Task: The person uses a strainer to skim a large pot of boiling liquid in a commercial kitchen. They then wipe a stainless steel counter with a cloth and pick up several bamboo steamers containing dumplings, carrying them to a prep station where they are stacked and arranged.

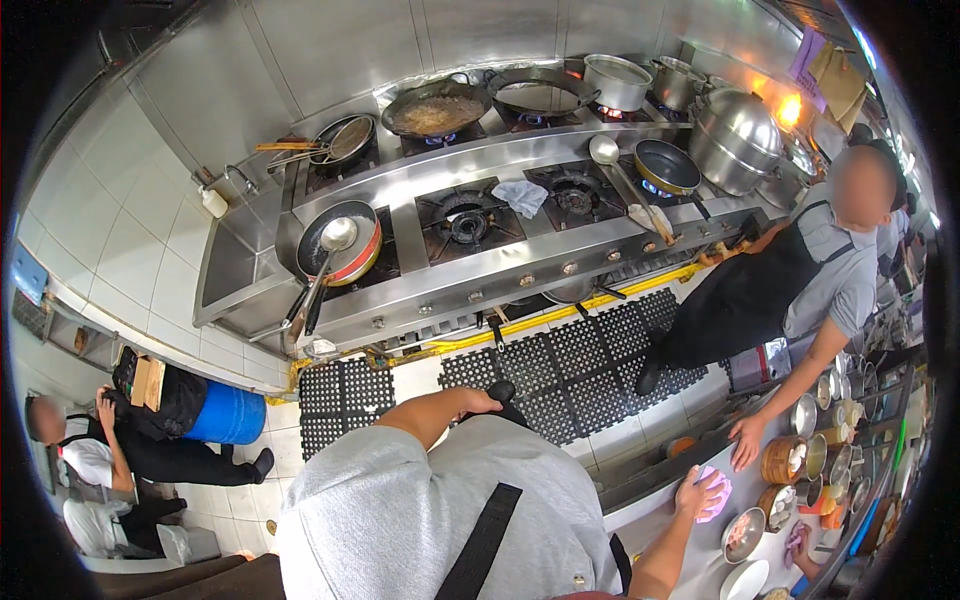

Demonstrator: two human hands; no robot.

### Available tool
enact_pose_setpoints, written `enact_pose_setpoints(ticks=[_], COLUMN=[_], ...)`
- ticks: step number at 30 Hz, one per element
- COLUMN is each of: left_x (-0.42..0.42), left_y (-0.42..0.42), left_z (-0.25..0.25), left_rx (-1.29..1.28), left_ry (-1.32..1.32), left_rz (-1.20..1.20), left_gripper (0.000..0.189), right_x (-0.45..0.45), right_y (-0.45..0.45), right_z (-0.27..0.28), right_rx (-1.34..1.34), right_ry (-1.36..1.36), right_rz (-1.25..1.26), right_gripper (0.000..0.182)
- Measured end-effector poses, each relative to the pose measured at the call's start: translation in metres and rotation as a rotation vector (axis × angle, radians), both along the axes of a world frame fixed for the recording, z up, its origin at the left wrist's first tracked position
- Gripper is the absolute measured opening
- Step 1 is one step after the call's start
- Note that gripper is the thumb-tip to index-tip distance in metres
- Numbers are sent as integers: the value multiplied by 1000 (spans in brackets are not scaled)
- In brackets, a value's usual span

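Note:
My right hand (696, 495) presses a folded pink-purple cloth (715, 491) on the steel counter (645, 517). Beyond it are a steel bowl of pinkish pieces (743, 534), a round container of pale pieces (780, 501) and a bamboo steamer basket holding white items (780, 459). My left hand (482, 401) rests near my waist by the dark apron, with its fingers partly hidden, so I cannot see whether it holds anything. A co-worker's hand (746, 442) lies on the same counter, just past the cloth.
A steel range (480, 266) carries woks, pots and a red-and-yellow pan (352, 247), some over lit burners. One co-worker in a black apron (742, 300) stands right; others are at far left by a blue barrel (225, 414). Perforated black mats (555, 375) cover the floor.

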State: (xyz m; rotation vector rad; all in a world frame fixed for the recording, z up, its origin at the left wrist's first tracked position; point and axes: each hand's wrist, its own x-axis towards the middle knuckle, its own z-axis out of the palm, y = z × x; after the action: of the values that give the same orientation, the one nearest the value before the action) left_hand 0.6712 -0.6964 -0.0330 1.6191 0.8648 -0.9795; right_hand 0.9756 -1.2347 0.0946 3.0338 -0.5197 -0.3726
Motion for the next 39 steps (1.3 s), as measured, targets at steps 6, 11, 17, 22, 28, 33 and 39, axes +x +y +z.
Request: enact_pose_setpoints(ticks=[6, 11, 17, 22, 28, 33, 39], left_x=[2, 4, 2, 1, 7, 9, 6], left_y=[1, -2, -1, -1, -6, -10, -3], left_z=[4, 8, -1, 1, 42, 70, 28], left_rx=[14, 13, 0, 15, -23, -33, 2], left_ry=[21, 23, 29, 45, 42, 30, 69], left_rz=[-2, 19, 22, 18, 53, 68, 20], left_gripper=[80, 80, 79, 75, 69, 68, 74], right_x=[0, 1, -1, -2, -3, -3, -4], right_y=[0, -4, -1, 5, 2, 1, 10], right_z=[-1, -5, 0, 6, 6, 5, 17], right_rx=[-5, -6, 9, 23, 8, 11, 18], right_ry=[1, -9, -10, 11, 2, -1, 14], right_rz=[-3, -9, -2, -2, 4, 3, 4], right_gripper=[85, 85, 85, 85, 85, 85, 86])
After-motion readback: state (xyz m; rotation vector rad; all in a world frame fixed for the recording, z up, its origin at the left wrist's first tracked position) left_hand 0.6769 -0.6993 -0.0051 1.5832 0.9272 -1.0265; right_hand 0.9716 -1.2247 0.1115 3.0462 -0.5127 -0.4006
